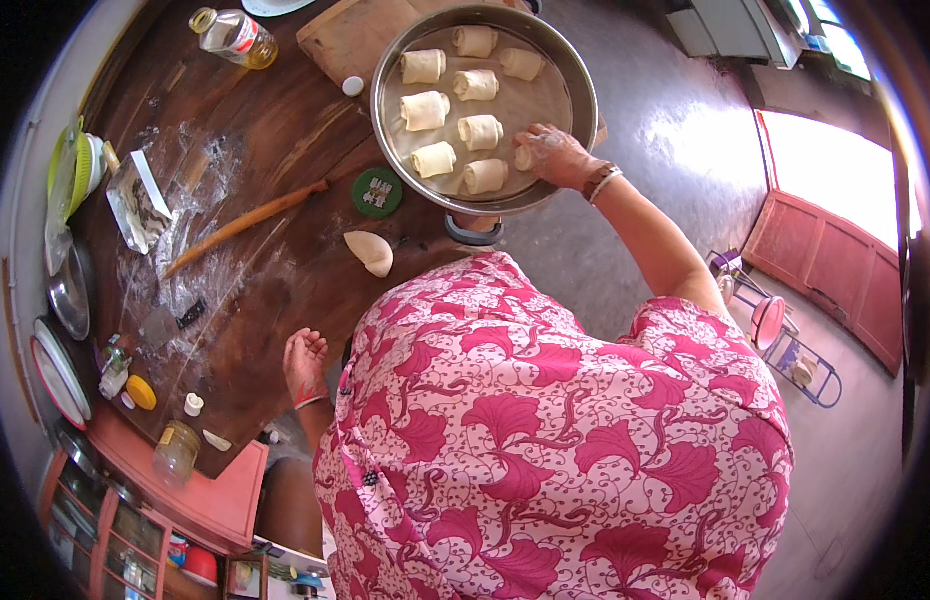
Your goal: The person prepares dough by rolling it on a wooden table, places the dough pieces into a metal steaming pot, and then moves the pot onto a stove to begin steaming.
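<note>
My right hand reaches over a round metal steamer pan, its fingers on a rolled dough bun at the right of the lined tray. Several more rolled buns lie spaced out on the liner. Over the dark wooden table, beside my body, my left hand is loosely curled, with nothing visible in it. A piece of dough lies on the table between that hand and the pan, near a green round lid. Left of these is a wooden rolling pin, on floury wood.
An oil bottle and a white cap are at the table's far side. A dough scraper, an open flour bag, a yellow lid and a glass jar lie to the left. The pan's black handle points toward me.
</note>
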The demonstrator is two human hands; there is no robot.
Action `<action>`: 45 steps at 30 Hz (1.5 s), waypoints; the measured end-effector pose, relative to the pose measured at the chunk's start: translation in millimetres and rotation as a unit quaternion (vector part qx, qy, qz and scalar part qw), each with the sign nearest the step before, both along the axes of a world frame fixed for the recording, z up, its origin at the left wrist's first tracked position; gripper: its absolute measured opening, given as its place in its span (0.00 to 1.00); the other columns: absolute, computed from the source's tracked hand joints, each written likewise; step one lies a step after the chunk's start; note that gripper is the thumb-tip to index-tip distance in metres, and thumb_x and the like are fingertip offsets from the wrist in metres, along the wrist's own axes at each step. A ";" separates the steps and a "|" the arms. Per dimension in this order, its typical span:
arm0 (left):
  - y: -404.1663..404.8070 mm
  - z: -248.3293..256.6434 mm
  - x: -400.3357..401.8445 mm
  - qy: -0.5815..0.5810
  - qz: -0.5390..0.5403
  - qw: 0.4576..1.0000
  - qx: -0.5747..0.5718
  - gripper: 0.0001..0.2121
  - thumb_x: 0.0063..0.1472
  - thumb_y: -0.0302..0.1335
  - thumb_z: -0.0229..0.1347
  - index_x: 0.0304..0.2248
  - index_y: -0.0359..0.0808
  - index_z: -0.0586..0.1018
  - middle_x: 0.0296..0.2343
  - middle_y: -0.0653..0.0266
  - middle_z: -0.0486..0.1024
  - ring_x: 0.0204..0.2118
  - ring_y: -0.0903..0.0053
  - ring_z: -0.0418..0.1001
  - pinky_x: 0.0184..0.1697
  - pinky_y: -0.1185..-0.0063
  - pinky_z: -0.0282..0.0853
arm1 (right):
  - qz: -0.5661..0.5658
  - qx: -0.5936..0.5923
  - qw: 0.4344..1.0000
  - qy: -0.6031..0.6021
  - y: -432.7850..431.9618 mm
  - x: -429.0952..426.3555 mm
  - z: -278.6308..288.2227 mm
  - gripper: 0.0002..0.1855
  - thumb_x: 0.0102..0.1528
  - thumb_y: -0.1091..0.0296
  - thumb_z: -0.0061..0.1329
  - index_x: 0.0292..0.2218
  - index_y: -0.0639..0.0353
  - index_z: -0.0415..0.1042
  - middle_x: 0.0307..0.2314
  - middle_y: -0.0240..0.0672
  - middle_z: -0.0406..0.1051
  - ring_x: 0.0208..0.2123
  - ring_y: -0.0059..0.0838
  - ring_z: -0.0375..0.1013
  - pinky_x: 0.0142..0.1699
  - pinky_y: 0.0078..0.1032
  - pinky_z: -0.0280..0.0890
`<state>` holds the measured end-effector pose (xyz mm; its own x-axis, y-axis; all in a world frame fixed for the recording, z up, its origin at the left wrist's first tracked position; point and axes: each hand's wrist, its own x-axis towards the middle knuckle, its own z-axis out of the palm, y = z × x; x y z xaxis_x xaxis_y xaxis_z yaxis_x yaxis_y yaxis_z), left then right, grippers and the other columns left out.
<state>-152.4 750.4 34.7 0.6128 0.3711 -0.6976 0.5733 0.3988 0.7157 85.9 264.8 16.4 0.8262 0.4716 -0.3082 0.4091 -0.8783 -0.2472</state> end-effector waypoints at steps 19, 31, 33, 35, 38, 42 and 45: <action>68.6 -42.7 -71.4 -0.043 0.003 0.999 0.031 0.09 0.59 0.32 0.47 0.30 0.36 0.75 0.23 0.67 0.73 0.25 0.81 0.71 0.30 0.82 0.68 | 0.091 0.204 0.974 -0.033 233.4 -83.3 -4.7 0.28 0.46 0.67 0.50 0.48 0.67 0.60 0.44 0.48 0.64 0.48 0.48 0.60 0.51 0.35 0.58; 215.6 -81.6 -123.4 0.224 0.015 0.669 0.709 0.07 0.56 0.27 0.49 0.32 0.33 0.71 0.31 0.59 0.71 0.34 0.71 0.71 0.33 0.76 0.68 | -0.319 0.273 0.901 0.108 149.0 -65.9 -121.3 0.33 0.35 0.67 0.62 0.41 0.68 0.61 0.34 0.41 0.68 0.36 0.33 0.69 0.42 0.25 0.65; 261.5 -73.3 -118.4 0.138 0.270 0.727 0.616 0.11 0.54 0.26 0.50 0.36 0.31 0.69 0.37 0.54 0.69 0.41 0.66 0.67 0.39 0.72 0.66 | -0.254 0.197 0.946 0.030 165.4 -71.9 -126.1 0.32 0.35 0.65 0.62 0.40 0.66 0.61 0.33 0.42 0.68 0.36 0.34 0.68 0.42 0.26 0.64; 307.3 -76.9 -147.1 0.066 0.314 0.759 0.566 0.12 0.55 0.26 0.50 0.38 0.29 0.69 0.35 0.52 0.71 0.37 0.66 0.69 0.38 0.72 0.66 | -0.146 0.222 0.964 0.005 185.0 -67.9 -148.3 0.29 0.36 0.62 0.60 0.38 0.62 0.63 0.31 0.42 0.67 0.36 0.36 0.67 0.41 0.29 0.63; 333.8 -72.6 -163.8 0.156 0.403 0.749 0.503 0.09 0.52 0.28 0.56 0.28 0.29 0.75 0.24 0.60 0.75 0.24 0.69 0.70 0.28 0.70 0.66 | -0.101 0.333 0.935 0.066 241.6 -69.2 -137.6 0.19 0.37 0.73 0.54 0.33 0.60 0.63 0.25 0.30 0.62 0.29 0.22 0.62 0.35 0.22 0.61; 316.1 -71.9 -186.4 0.199 0.246 0.825 0.469 0.20 0.47 0.39 0.59 0.29 0.26 0.76 0.21 0.63 0.72 0.22 0.77 0.69 0.27 0.77 0.67 | -0.133 0.492 0.808 0.295 303.4 -61.6 -87.9 0.19 0.44 0.80 0.52 0.40 0.64 0.64 0.34 0.36 0.69 0.36 0.25 0.68 0.44 0.23 0.64; 230.0 -66.7 -130.3 0.008 0.197 0.899 0.391 0.16 0.52 0.35 0.56 0.33 0.28 0.76 0.26 0.65 0.73 0.28 0.80 0.69 0.34 0.80 0.66 | -0.130 0.510 0.801 0.286 304.8 -47.1 -115.2 0.19 0.48 0.77 0.50 0.43 0.65 0.64 0.36 0.34 0.69 0.39 0.23 0.67 0.47 0.21 0.63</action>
<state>-282.7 980.4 -31.9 0.3175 0.9383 -0.1370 0.5110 -0.0476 0.8583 38.7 569.6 -98.9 0.7986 0.5544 -0.2342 -0.1905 -0.1363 -0.9722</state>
